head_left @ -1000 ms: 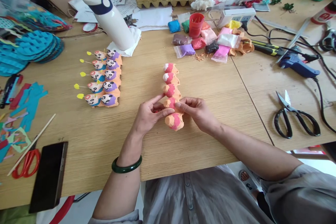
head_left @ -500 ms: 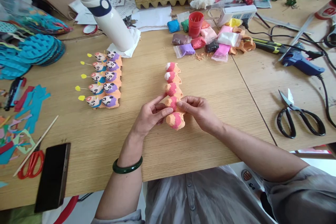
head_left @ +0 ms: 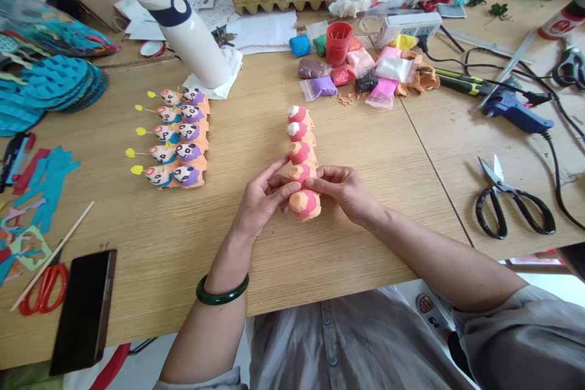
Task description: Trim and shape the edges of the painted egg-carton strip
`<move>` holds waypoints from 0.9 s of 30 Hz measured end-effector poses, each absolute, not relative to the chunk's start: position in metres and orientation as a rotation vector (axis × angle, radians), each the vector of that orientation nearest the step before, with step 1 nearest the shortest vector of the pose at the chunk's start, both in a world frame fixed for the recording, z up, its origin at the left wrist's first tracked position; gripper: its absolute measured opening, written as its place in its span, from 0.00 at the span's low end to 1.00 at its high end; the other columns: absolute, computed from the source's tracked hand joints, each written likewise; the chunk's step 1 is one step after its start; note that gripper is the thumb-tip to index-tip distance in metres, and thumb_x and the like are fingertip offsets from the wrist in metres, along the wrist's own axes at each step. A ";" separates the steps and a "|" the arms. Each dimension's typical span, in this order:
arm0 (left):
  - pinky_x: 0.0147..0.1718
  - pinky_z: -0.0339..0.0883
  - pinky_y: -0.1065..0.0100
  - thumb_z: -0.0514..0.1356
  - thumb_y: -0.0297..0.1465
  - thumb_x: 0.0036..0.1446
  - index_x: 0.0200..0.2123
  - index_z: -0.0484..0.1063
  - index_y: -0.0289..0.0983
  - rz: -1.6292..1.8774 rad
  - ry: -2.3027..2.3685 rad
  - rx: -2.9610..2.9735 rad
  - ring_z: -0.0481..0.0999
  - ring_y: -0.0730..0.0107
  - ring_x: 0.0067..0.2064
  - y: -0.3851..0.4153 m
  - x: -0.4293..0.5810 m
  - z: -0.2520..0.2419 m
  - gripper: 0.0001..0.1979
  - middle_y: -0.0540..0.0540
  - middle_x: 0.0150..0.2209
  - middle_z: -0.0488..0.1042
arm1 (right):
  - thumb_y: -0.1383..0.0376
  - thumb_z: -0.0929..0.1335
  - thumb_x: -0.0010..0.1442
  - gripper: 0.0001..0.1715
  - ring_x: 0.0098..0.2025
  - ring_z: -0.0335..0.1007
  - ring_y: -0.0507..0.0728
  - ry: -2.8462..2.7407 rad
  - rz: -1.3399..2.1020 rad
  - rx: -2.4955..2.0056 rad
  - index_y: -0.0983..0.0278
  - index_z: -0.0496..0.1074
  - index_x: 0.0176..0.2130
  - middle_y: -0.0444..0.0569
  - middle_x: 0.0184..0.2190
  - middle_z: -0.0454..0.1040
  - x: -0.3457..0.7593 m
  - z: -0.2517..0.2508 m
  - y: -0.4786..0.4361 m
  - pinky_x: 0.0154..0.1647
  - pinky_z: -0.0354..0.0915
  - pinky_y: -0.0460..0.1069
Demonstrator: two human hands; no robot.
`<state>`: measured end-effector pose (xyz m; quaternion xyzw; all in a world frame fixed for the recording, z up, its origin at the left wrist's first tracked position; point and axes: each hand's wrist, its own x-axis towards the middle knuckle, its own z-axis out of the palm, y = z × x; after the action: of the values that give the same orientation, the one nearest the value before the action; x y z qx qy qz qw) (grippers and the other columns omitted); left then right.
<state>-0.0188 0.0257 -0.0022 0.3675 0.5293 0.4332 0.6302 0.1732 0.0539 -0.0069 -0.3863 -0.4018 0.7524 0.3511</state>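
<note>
Between my hands is an orange egg-carton strip (head_left: 311, 152), a row of several bumps coated in pink clay. White clay caps the two far bumps; the nearer ones have bare orange tips. My left hand (head_left: 262, 198) grips the strip's left side near the front, thumb and fingers closed on it. My right hand (head_left: 345, 192) pinches its right side, the thumb on the pink clay of the second-nearest bump. To the left stands a finished-looking carton piece (head_left: 205, 161) with white animal faces in purple and blue clay, yellow tags sticking out on thin stems.
Bagged clay packets (head_left: 320, 86) lie around a red cup (head_left: 339, 46) at the back. A white bottle (head_left: 194, 42) stands behind the painted carton. Black-handled scissors (head_left: 512, 204) and a blue glue gun (head_left: 518, 111) lie right; a phone (head_left: 85, 311) and red scissors (head_left: 46, 289) left.
The strip has tilted slightly in my hands, so its nearest bump's tip faces me more and sits a little higher. Both hands keep their hold. The whole view has shifted slightly.
</note>
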 end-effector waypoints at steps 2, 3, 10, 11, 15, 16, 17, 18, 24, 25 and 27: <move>0.27 0.67 0.72 0.77 0.44 0.49 0.71 0.67 0.36 0.976 1.195 0.825 0.74 0.73 0.30 0.025 -0.019 -0.004 0.49 0.47 0.35 0.81 | 0.44 0.82 0.48 0.28 0.31 0.69 0.52 -1.096 1.921 -0.999 0.63 0.76 0.26 0.43 0.26 0.76 0.173 -0.007 0.054 0.35 0.66 0.48; 0.29 0.68 0.71 0.77 0.44 0.50 0.71 0.67 0.36 0.971 1.197 0.819 0.76 0.71 0.32 0.025 -0.020 -0.005 0.48 0.47 0.36 0.82 | 0.44 0.81 0.49 0.28 0.30 0.67 0.51 -1.123 1.907 -0.999 0.64 0.76 0.26 0.43 0.26 0.75 0.173 -0.006 0.054 0.35 0.65 0.48; 0.43 0.75 0.67 0.76 0.43 0.51 0.65 0.74 0.39 0.981 1.171 0.823 0.82 0.63 0.44 0.026 -0.022 -0.012 0.39 0.46 0.39 0.83 | 0.42 0.78 0.53 0.29 0.29 0.63 0.50 -1.088 1.884 -1.026 0.64 0.74 0.26 0.41 0.24 0.70 0.171 -0.009 0.056 0.34 0.63 0.48; 0.43 0.75 0.67 0.76 0.43 0.52 0.64 0.75 0.39 0.978 1.164 0.817 0.82 0.62 0.45 0.026 -0.021 -0.013 0.38 0.45 0.39 0.83 | 0.41 0.77 0.54 0.29 0.29 0.64 0.51 -1.075 1.878 -1.042 0.64 0.74 0.26 0.42 0.24 0.70 0.171 -0.009 0.056 0.35 0.63 0.48; 0.44 0.76 0.68 0.75 0.43 0.54 0.65 0.74 0.41 0.946 1.130 0.762 0.83 0.60 0.49 0.025 -0.024 -0.012 0.37 0.43 0.45 0.84 | 0.42 0.74 0.60 0.30 0.29 0.61 0.51 -1.152 1.806 -1.059 0.63 0.72 0.25 0.42 0.25 0.68 0.171 -0.011 0.052 0.35 0.61 0.49; 0.45 0.77 0.67 0.74 0.42 0.55 0.66 0.74 0.41 0.938 1.121 0.752 0.83 0.60 0.50 0.024 -0.025 -0.011 0.37 0.43 0.48 0.84 | 0.43 0.73 0.61 0.29 0.29 0.60 0.51 -1.174 1.797 -1.051 0.63 0.71 0.25 0.42 0.25 0.67 0.171 -0.011 0.051 0.35 0.61 0.49; 0.46 0.77 0.67 0.74 0.42 0.55 0.66 0.74 0.42 0.931 1.117 0.746 0.83 0.59 0.52 0.024 -0.027 -0.010 0.36 0.42 0.51 0.84 | 0.42 0.73 0.62 0.29 0.29 0.60 0.51 -1.183 1.792 -1.044 0.63 0.71 0.26 0.43 0.25 0.67 0.170 -0.011 0.050 0.34 0.60 0.49; 0.47 0.77 0.67 0.74 0.42 0.56 0.66 0.74 0.43 0.921 1.114 0.742 0.83 0.58 0.54 0.023 -0.029 -0.009 0.36 0.42 0.53 0.83 | 0.42 0.72 0.63 0.30 0.29 0.59 0.51 -1.182 1.787 -1.035 0.63 0.71 0.26 0.43 0.25 0.66 0.170 -0.011 0.049 0.34 0.60 0.49; 0.44 0.77 0.70 0.73 0.41 0.56 0.64 0.75 0.41 0.875 1.118 0.729 0.84 0.61 0.50 0.021 -0.045 -0.007 0.34 0.40 0.56 0.82 | 0.40 0.70 0.63 0.33 0.28 0.54 0.51 -1.151 1.785 -1.014 0.62 0.65 0.24 0.42 0.23 0.60 0.165 -0.011 0.045 0.30 0.56 0.49; 0.42 0.77 0.70 0.74 0.41 0.55 0.63 0.76 0.39 0.878 1.117 0.730 0.84 0.62 0.49 0.021 -0.048 -0.007 0.34 0.39 0.54 0.83 | 0.40 0.70 0.64 0.33 0.28 0.54 0.51 -1.137 1.799 -1.016 0.62 0.65 0.24 0.42 0.23 0.61 0.164 -0.011 0.044 0.30 0.57 0.49; 0.42 0.77 0.71 0.75 0.41 0.53 0.61 0.78 0.37 0.888 1.116 0.735 0.84 0.62 0.48 0.021 -0.051 -0.008 0.34 0.38 0.52 0.84 | 0.41 0.71 0.63 0.32 0.28 0.58 0.51 -1.091 1.840 -0.999 0.62 0.66 0.24 0.43 0.24 0.63 0.163 -0.011 0.042 0.32 0.61 0.49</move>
<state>-0.0508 0.0205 -0.0081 0.3292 0.5002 0.3981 0.6949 0.1629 0.0416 -0.0108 -0.3913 -0.4275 0.7208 0.3804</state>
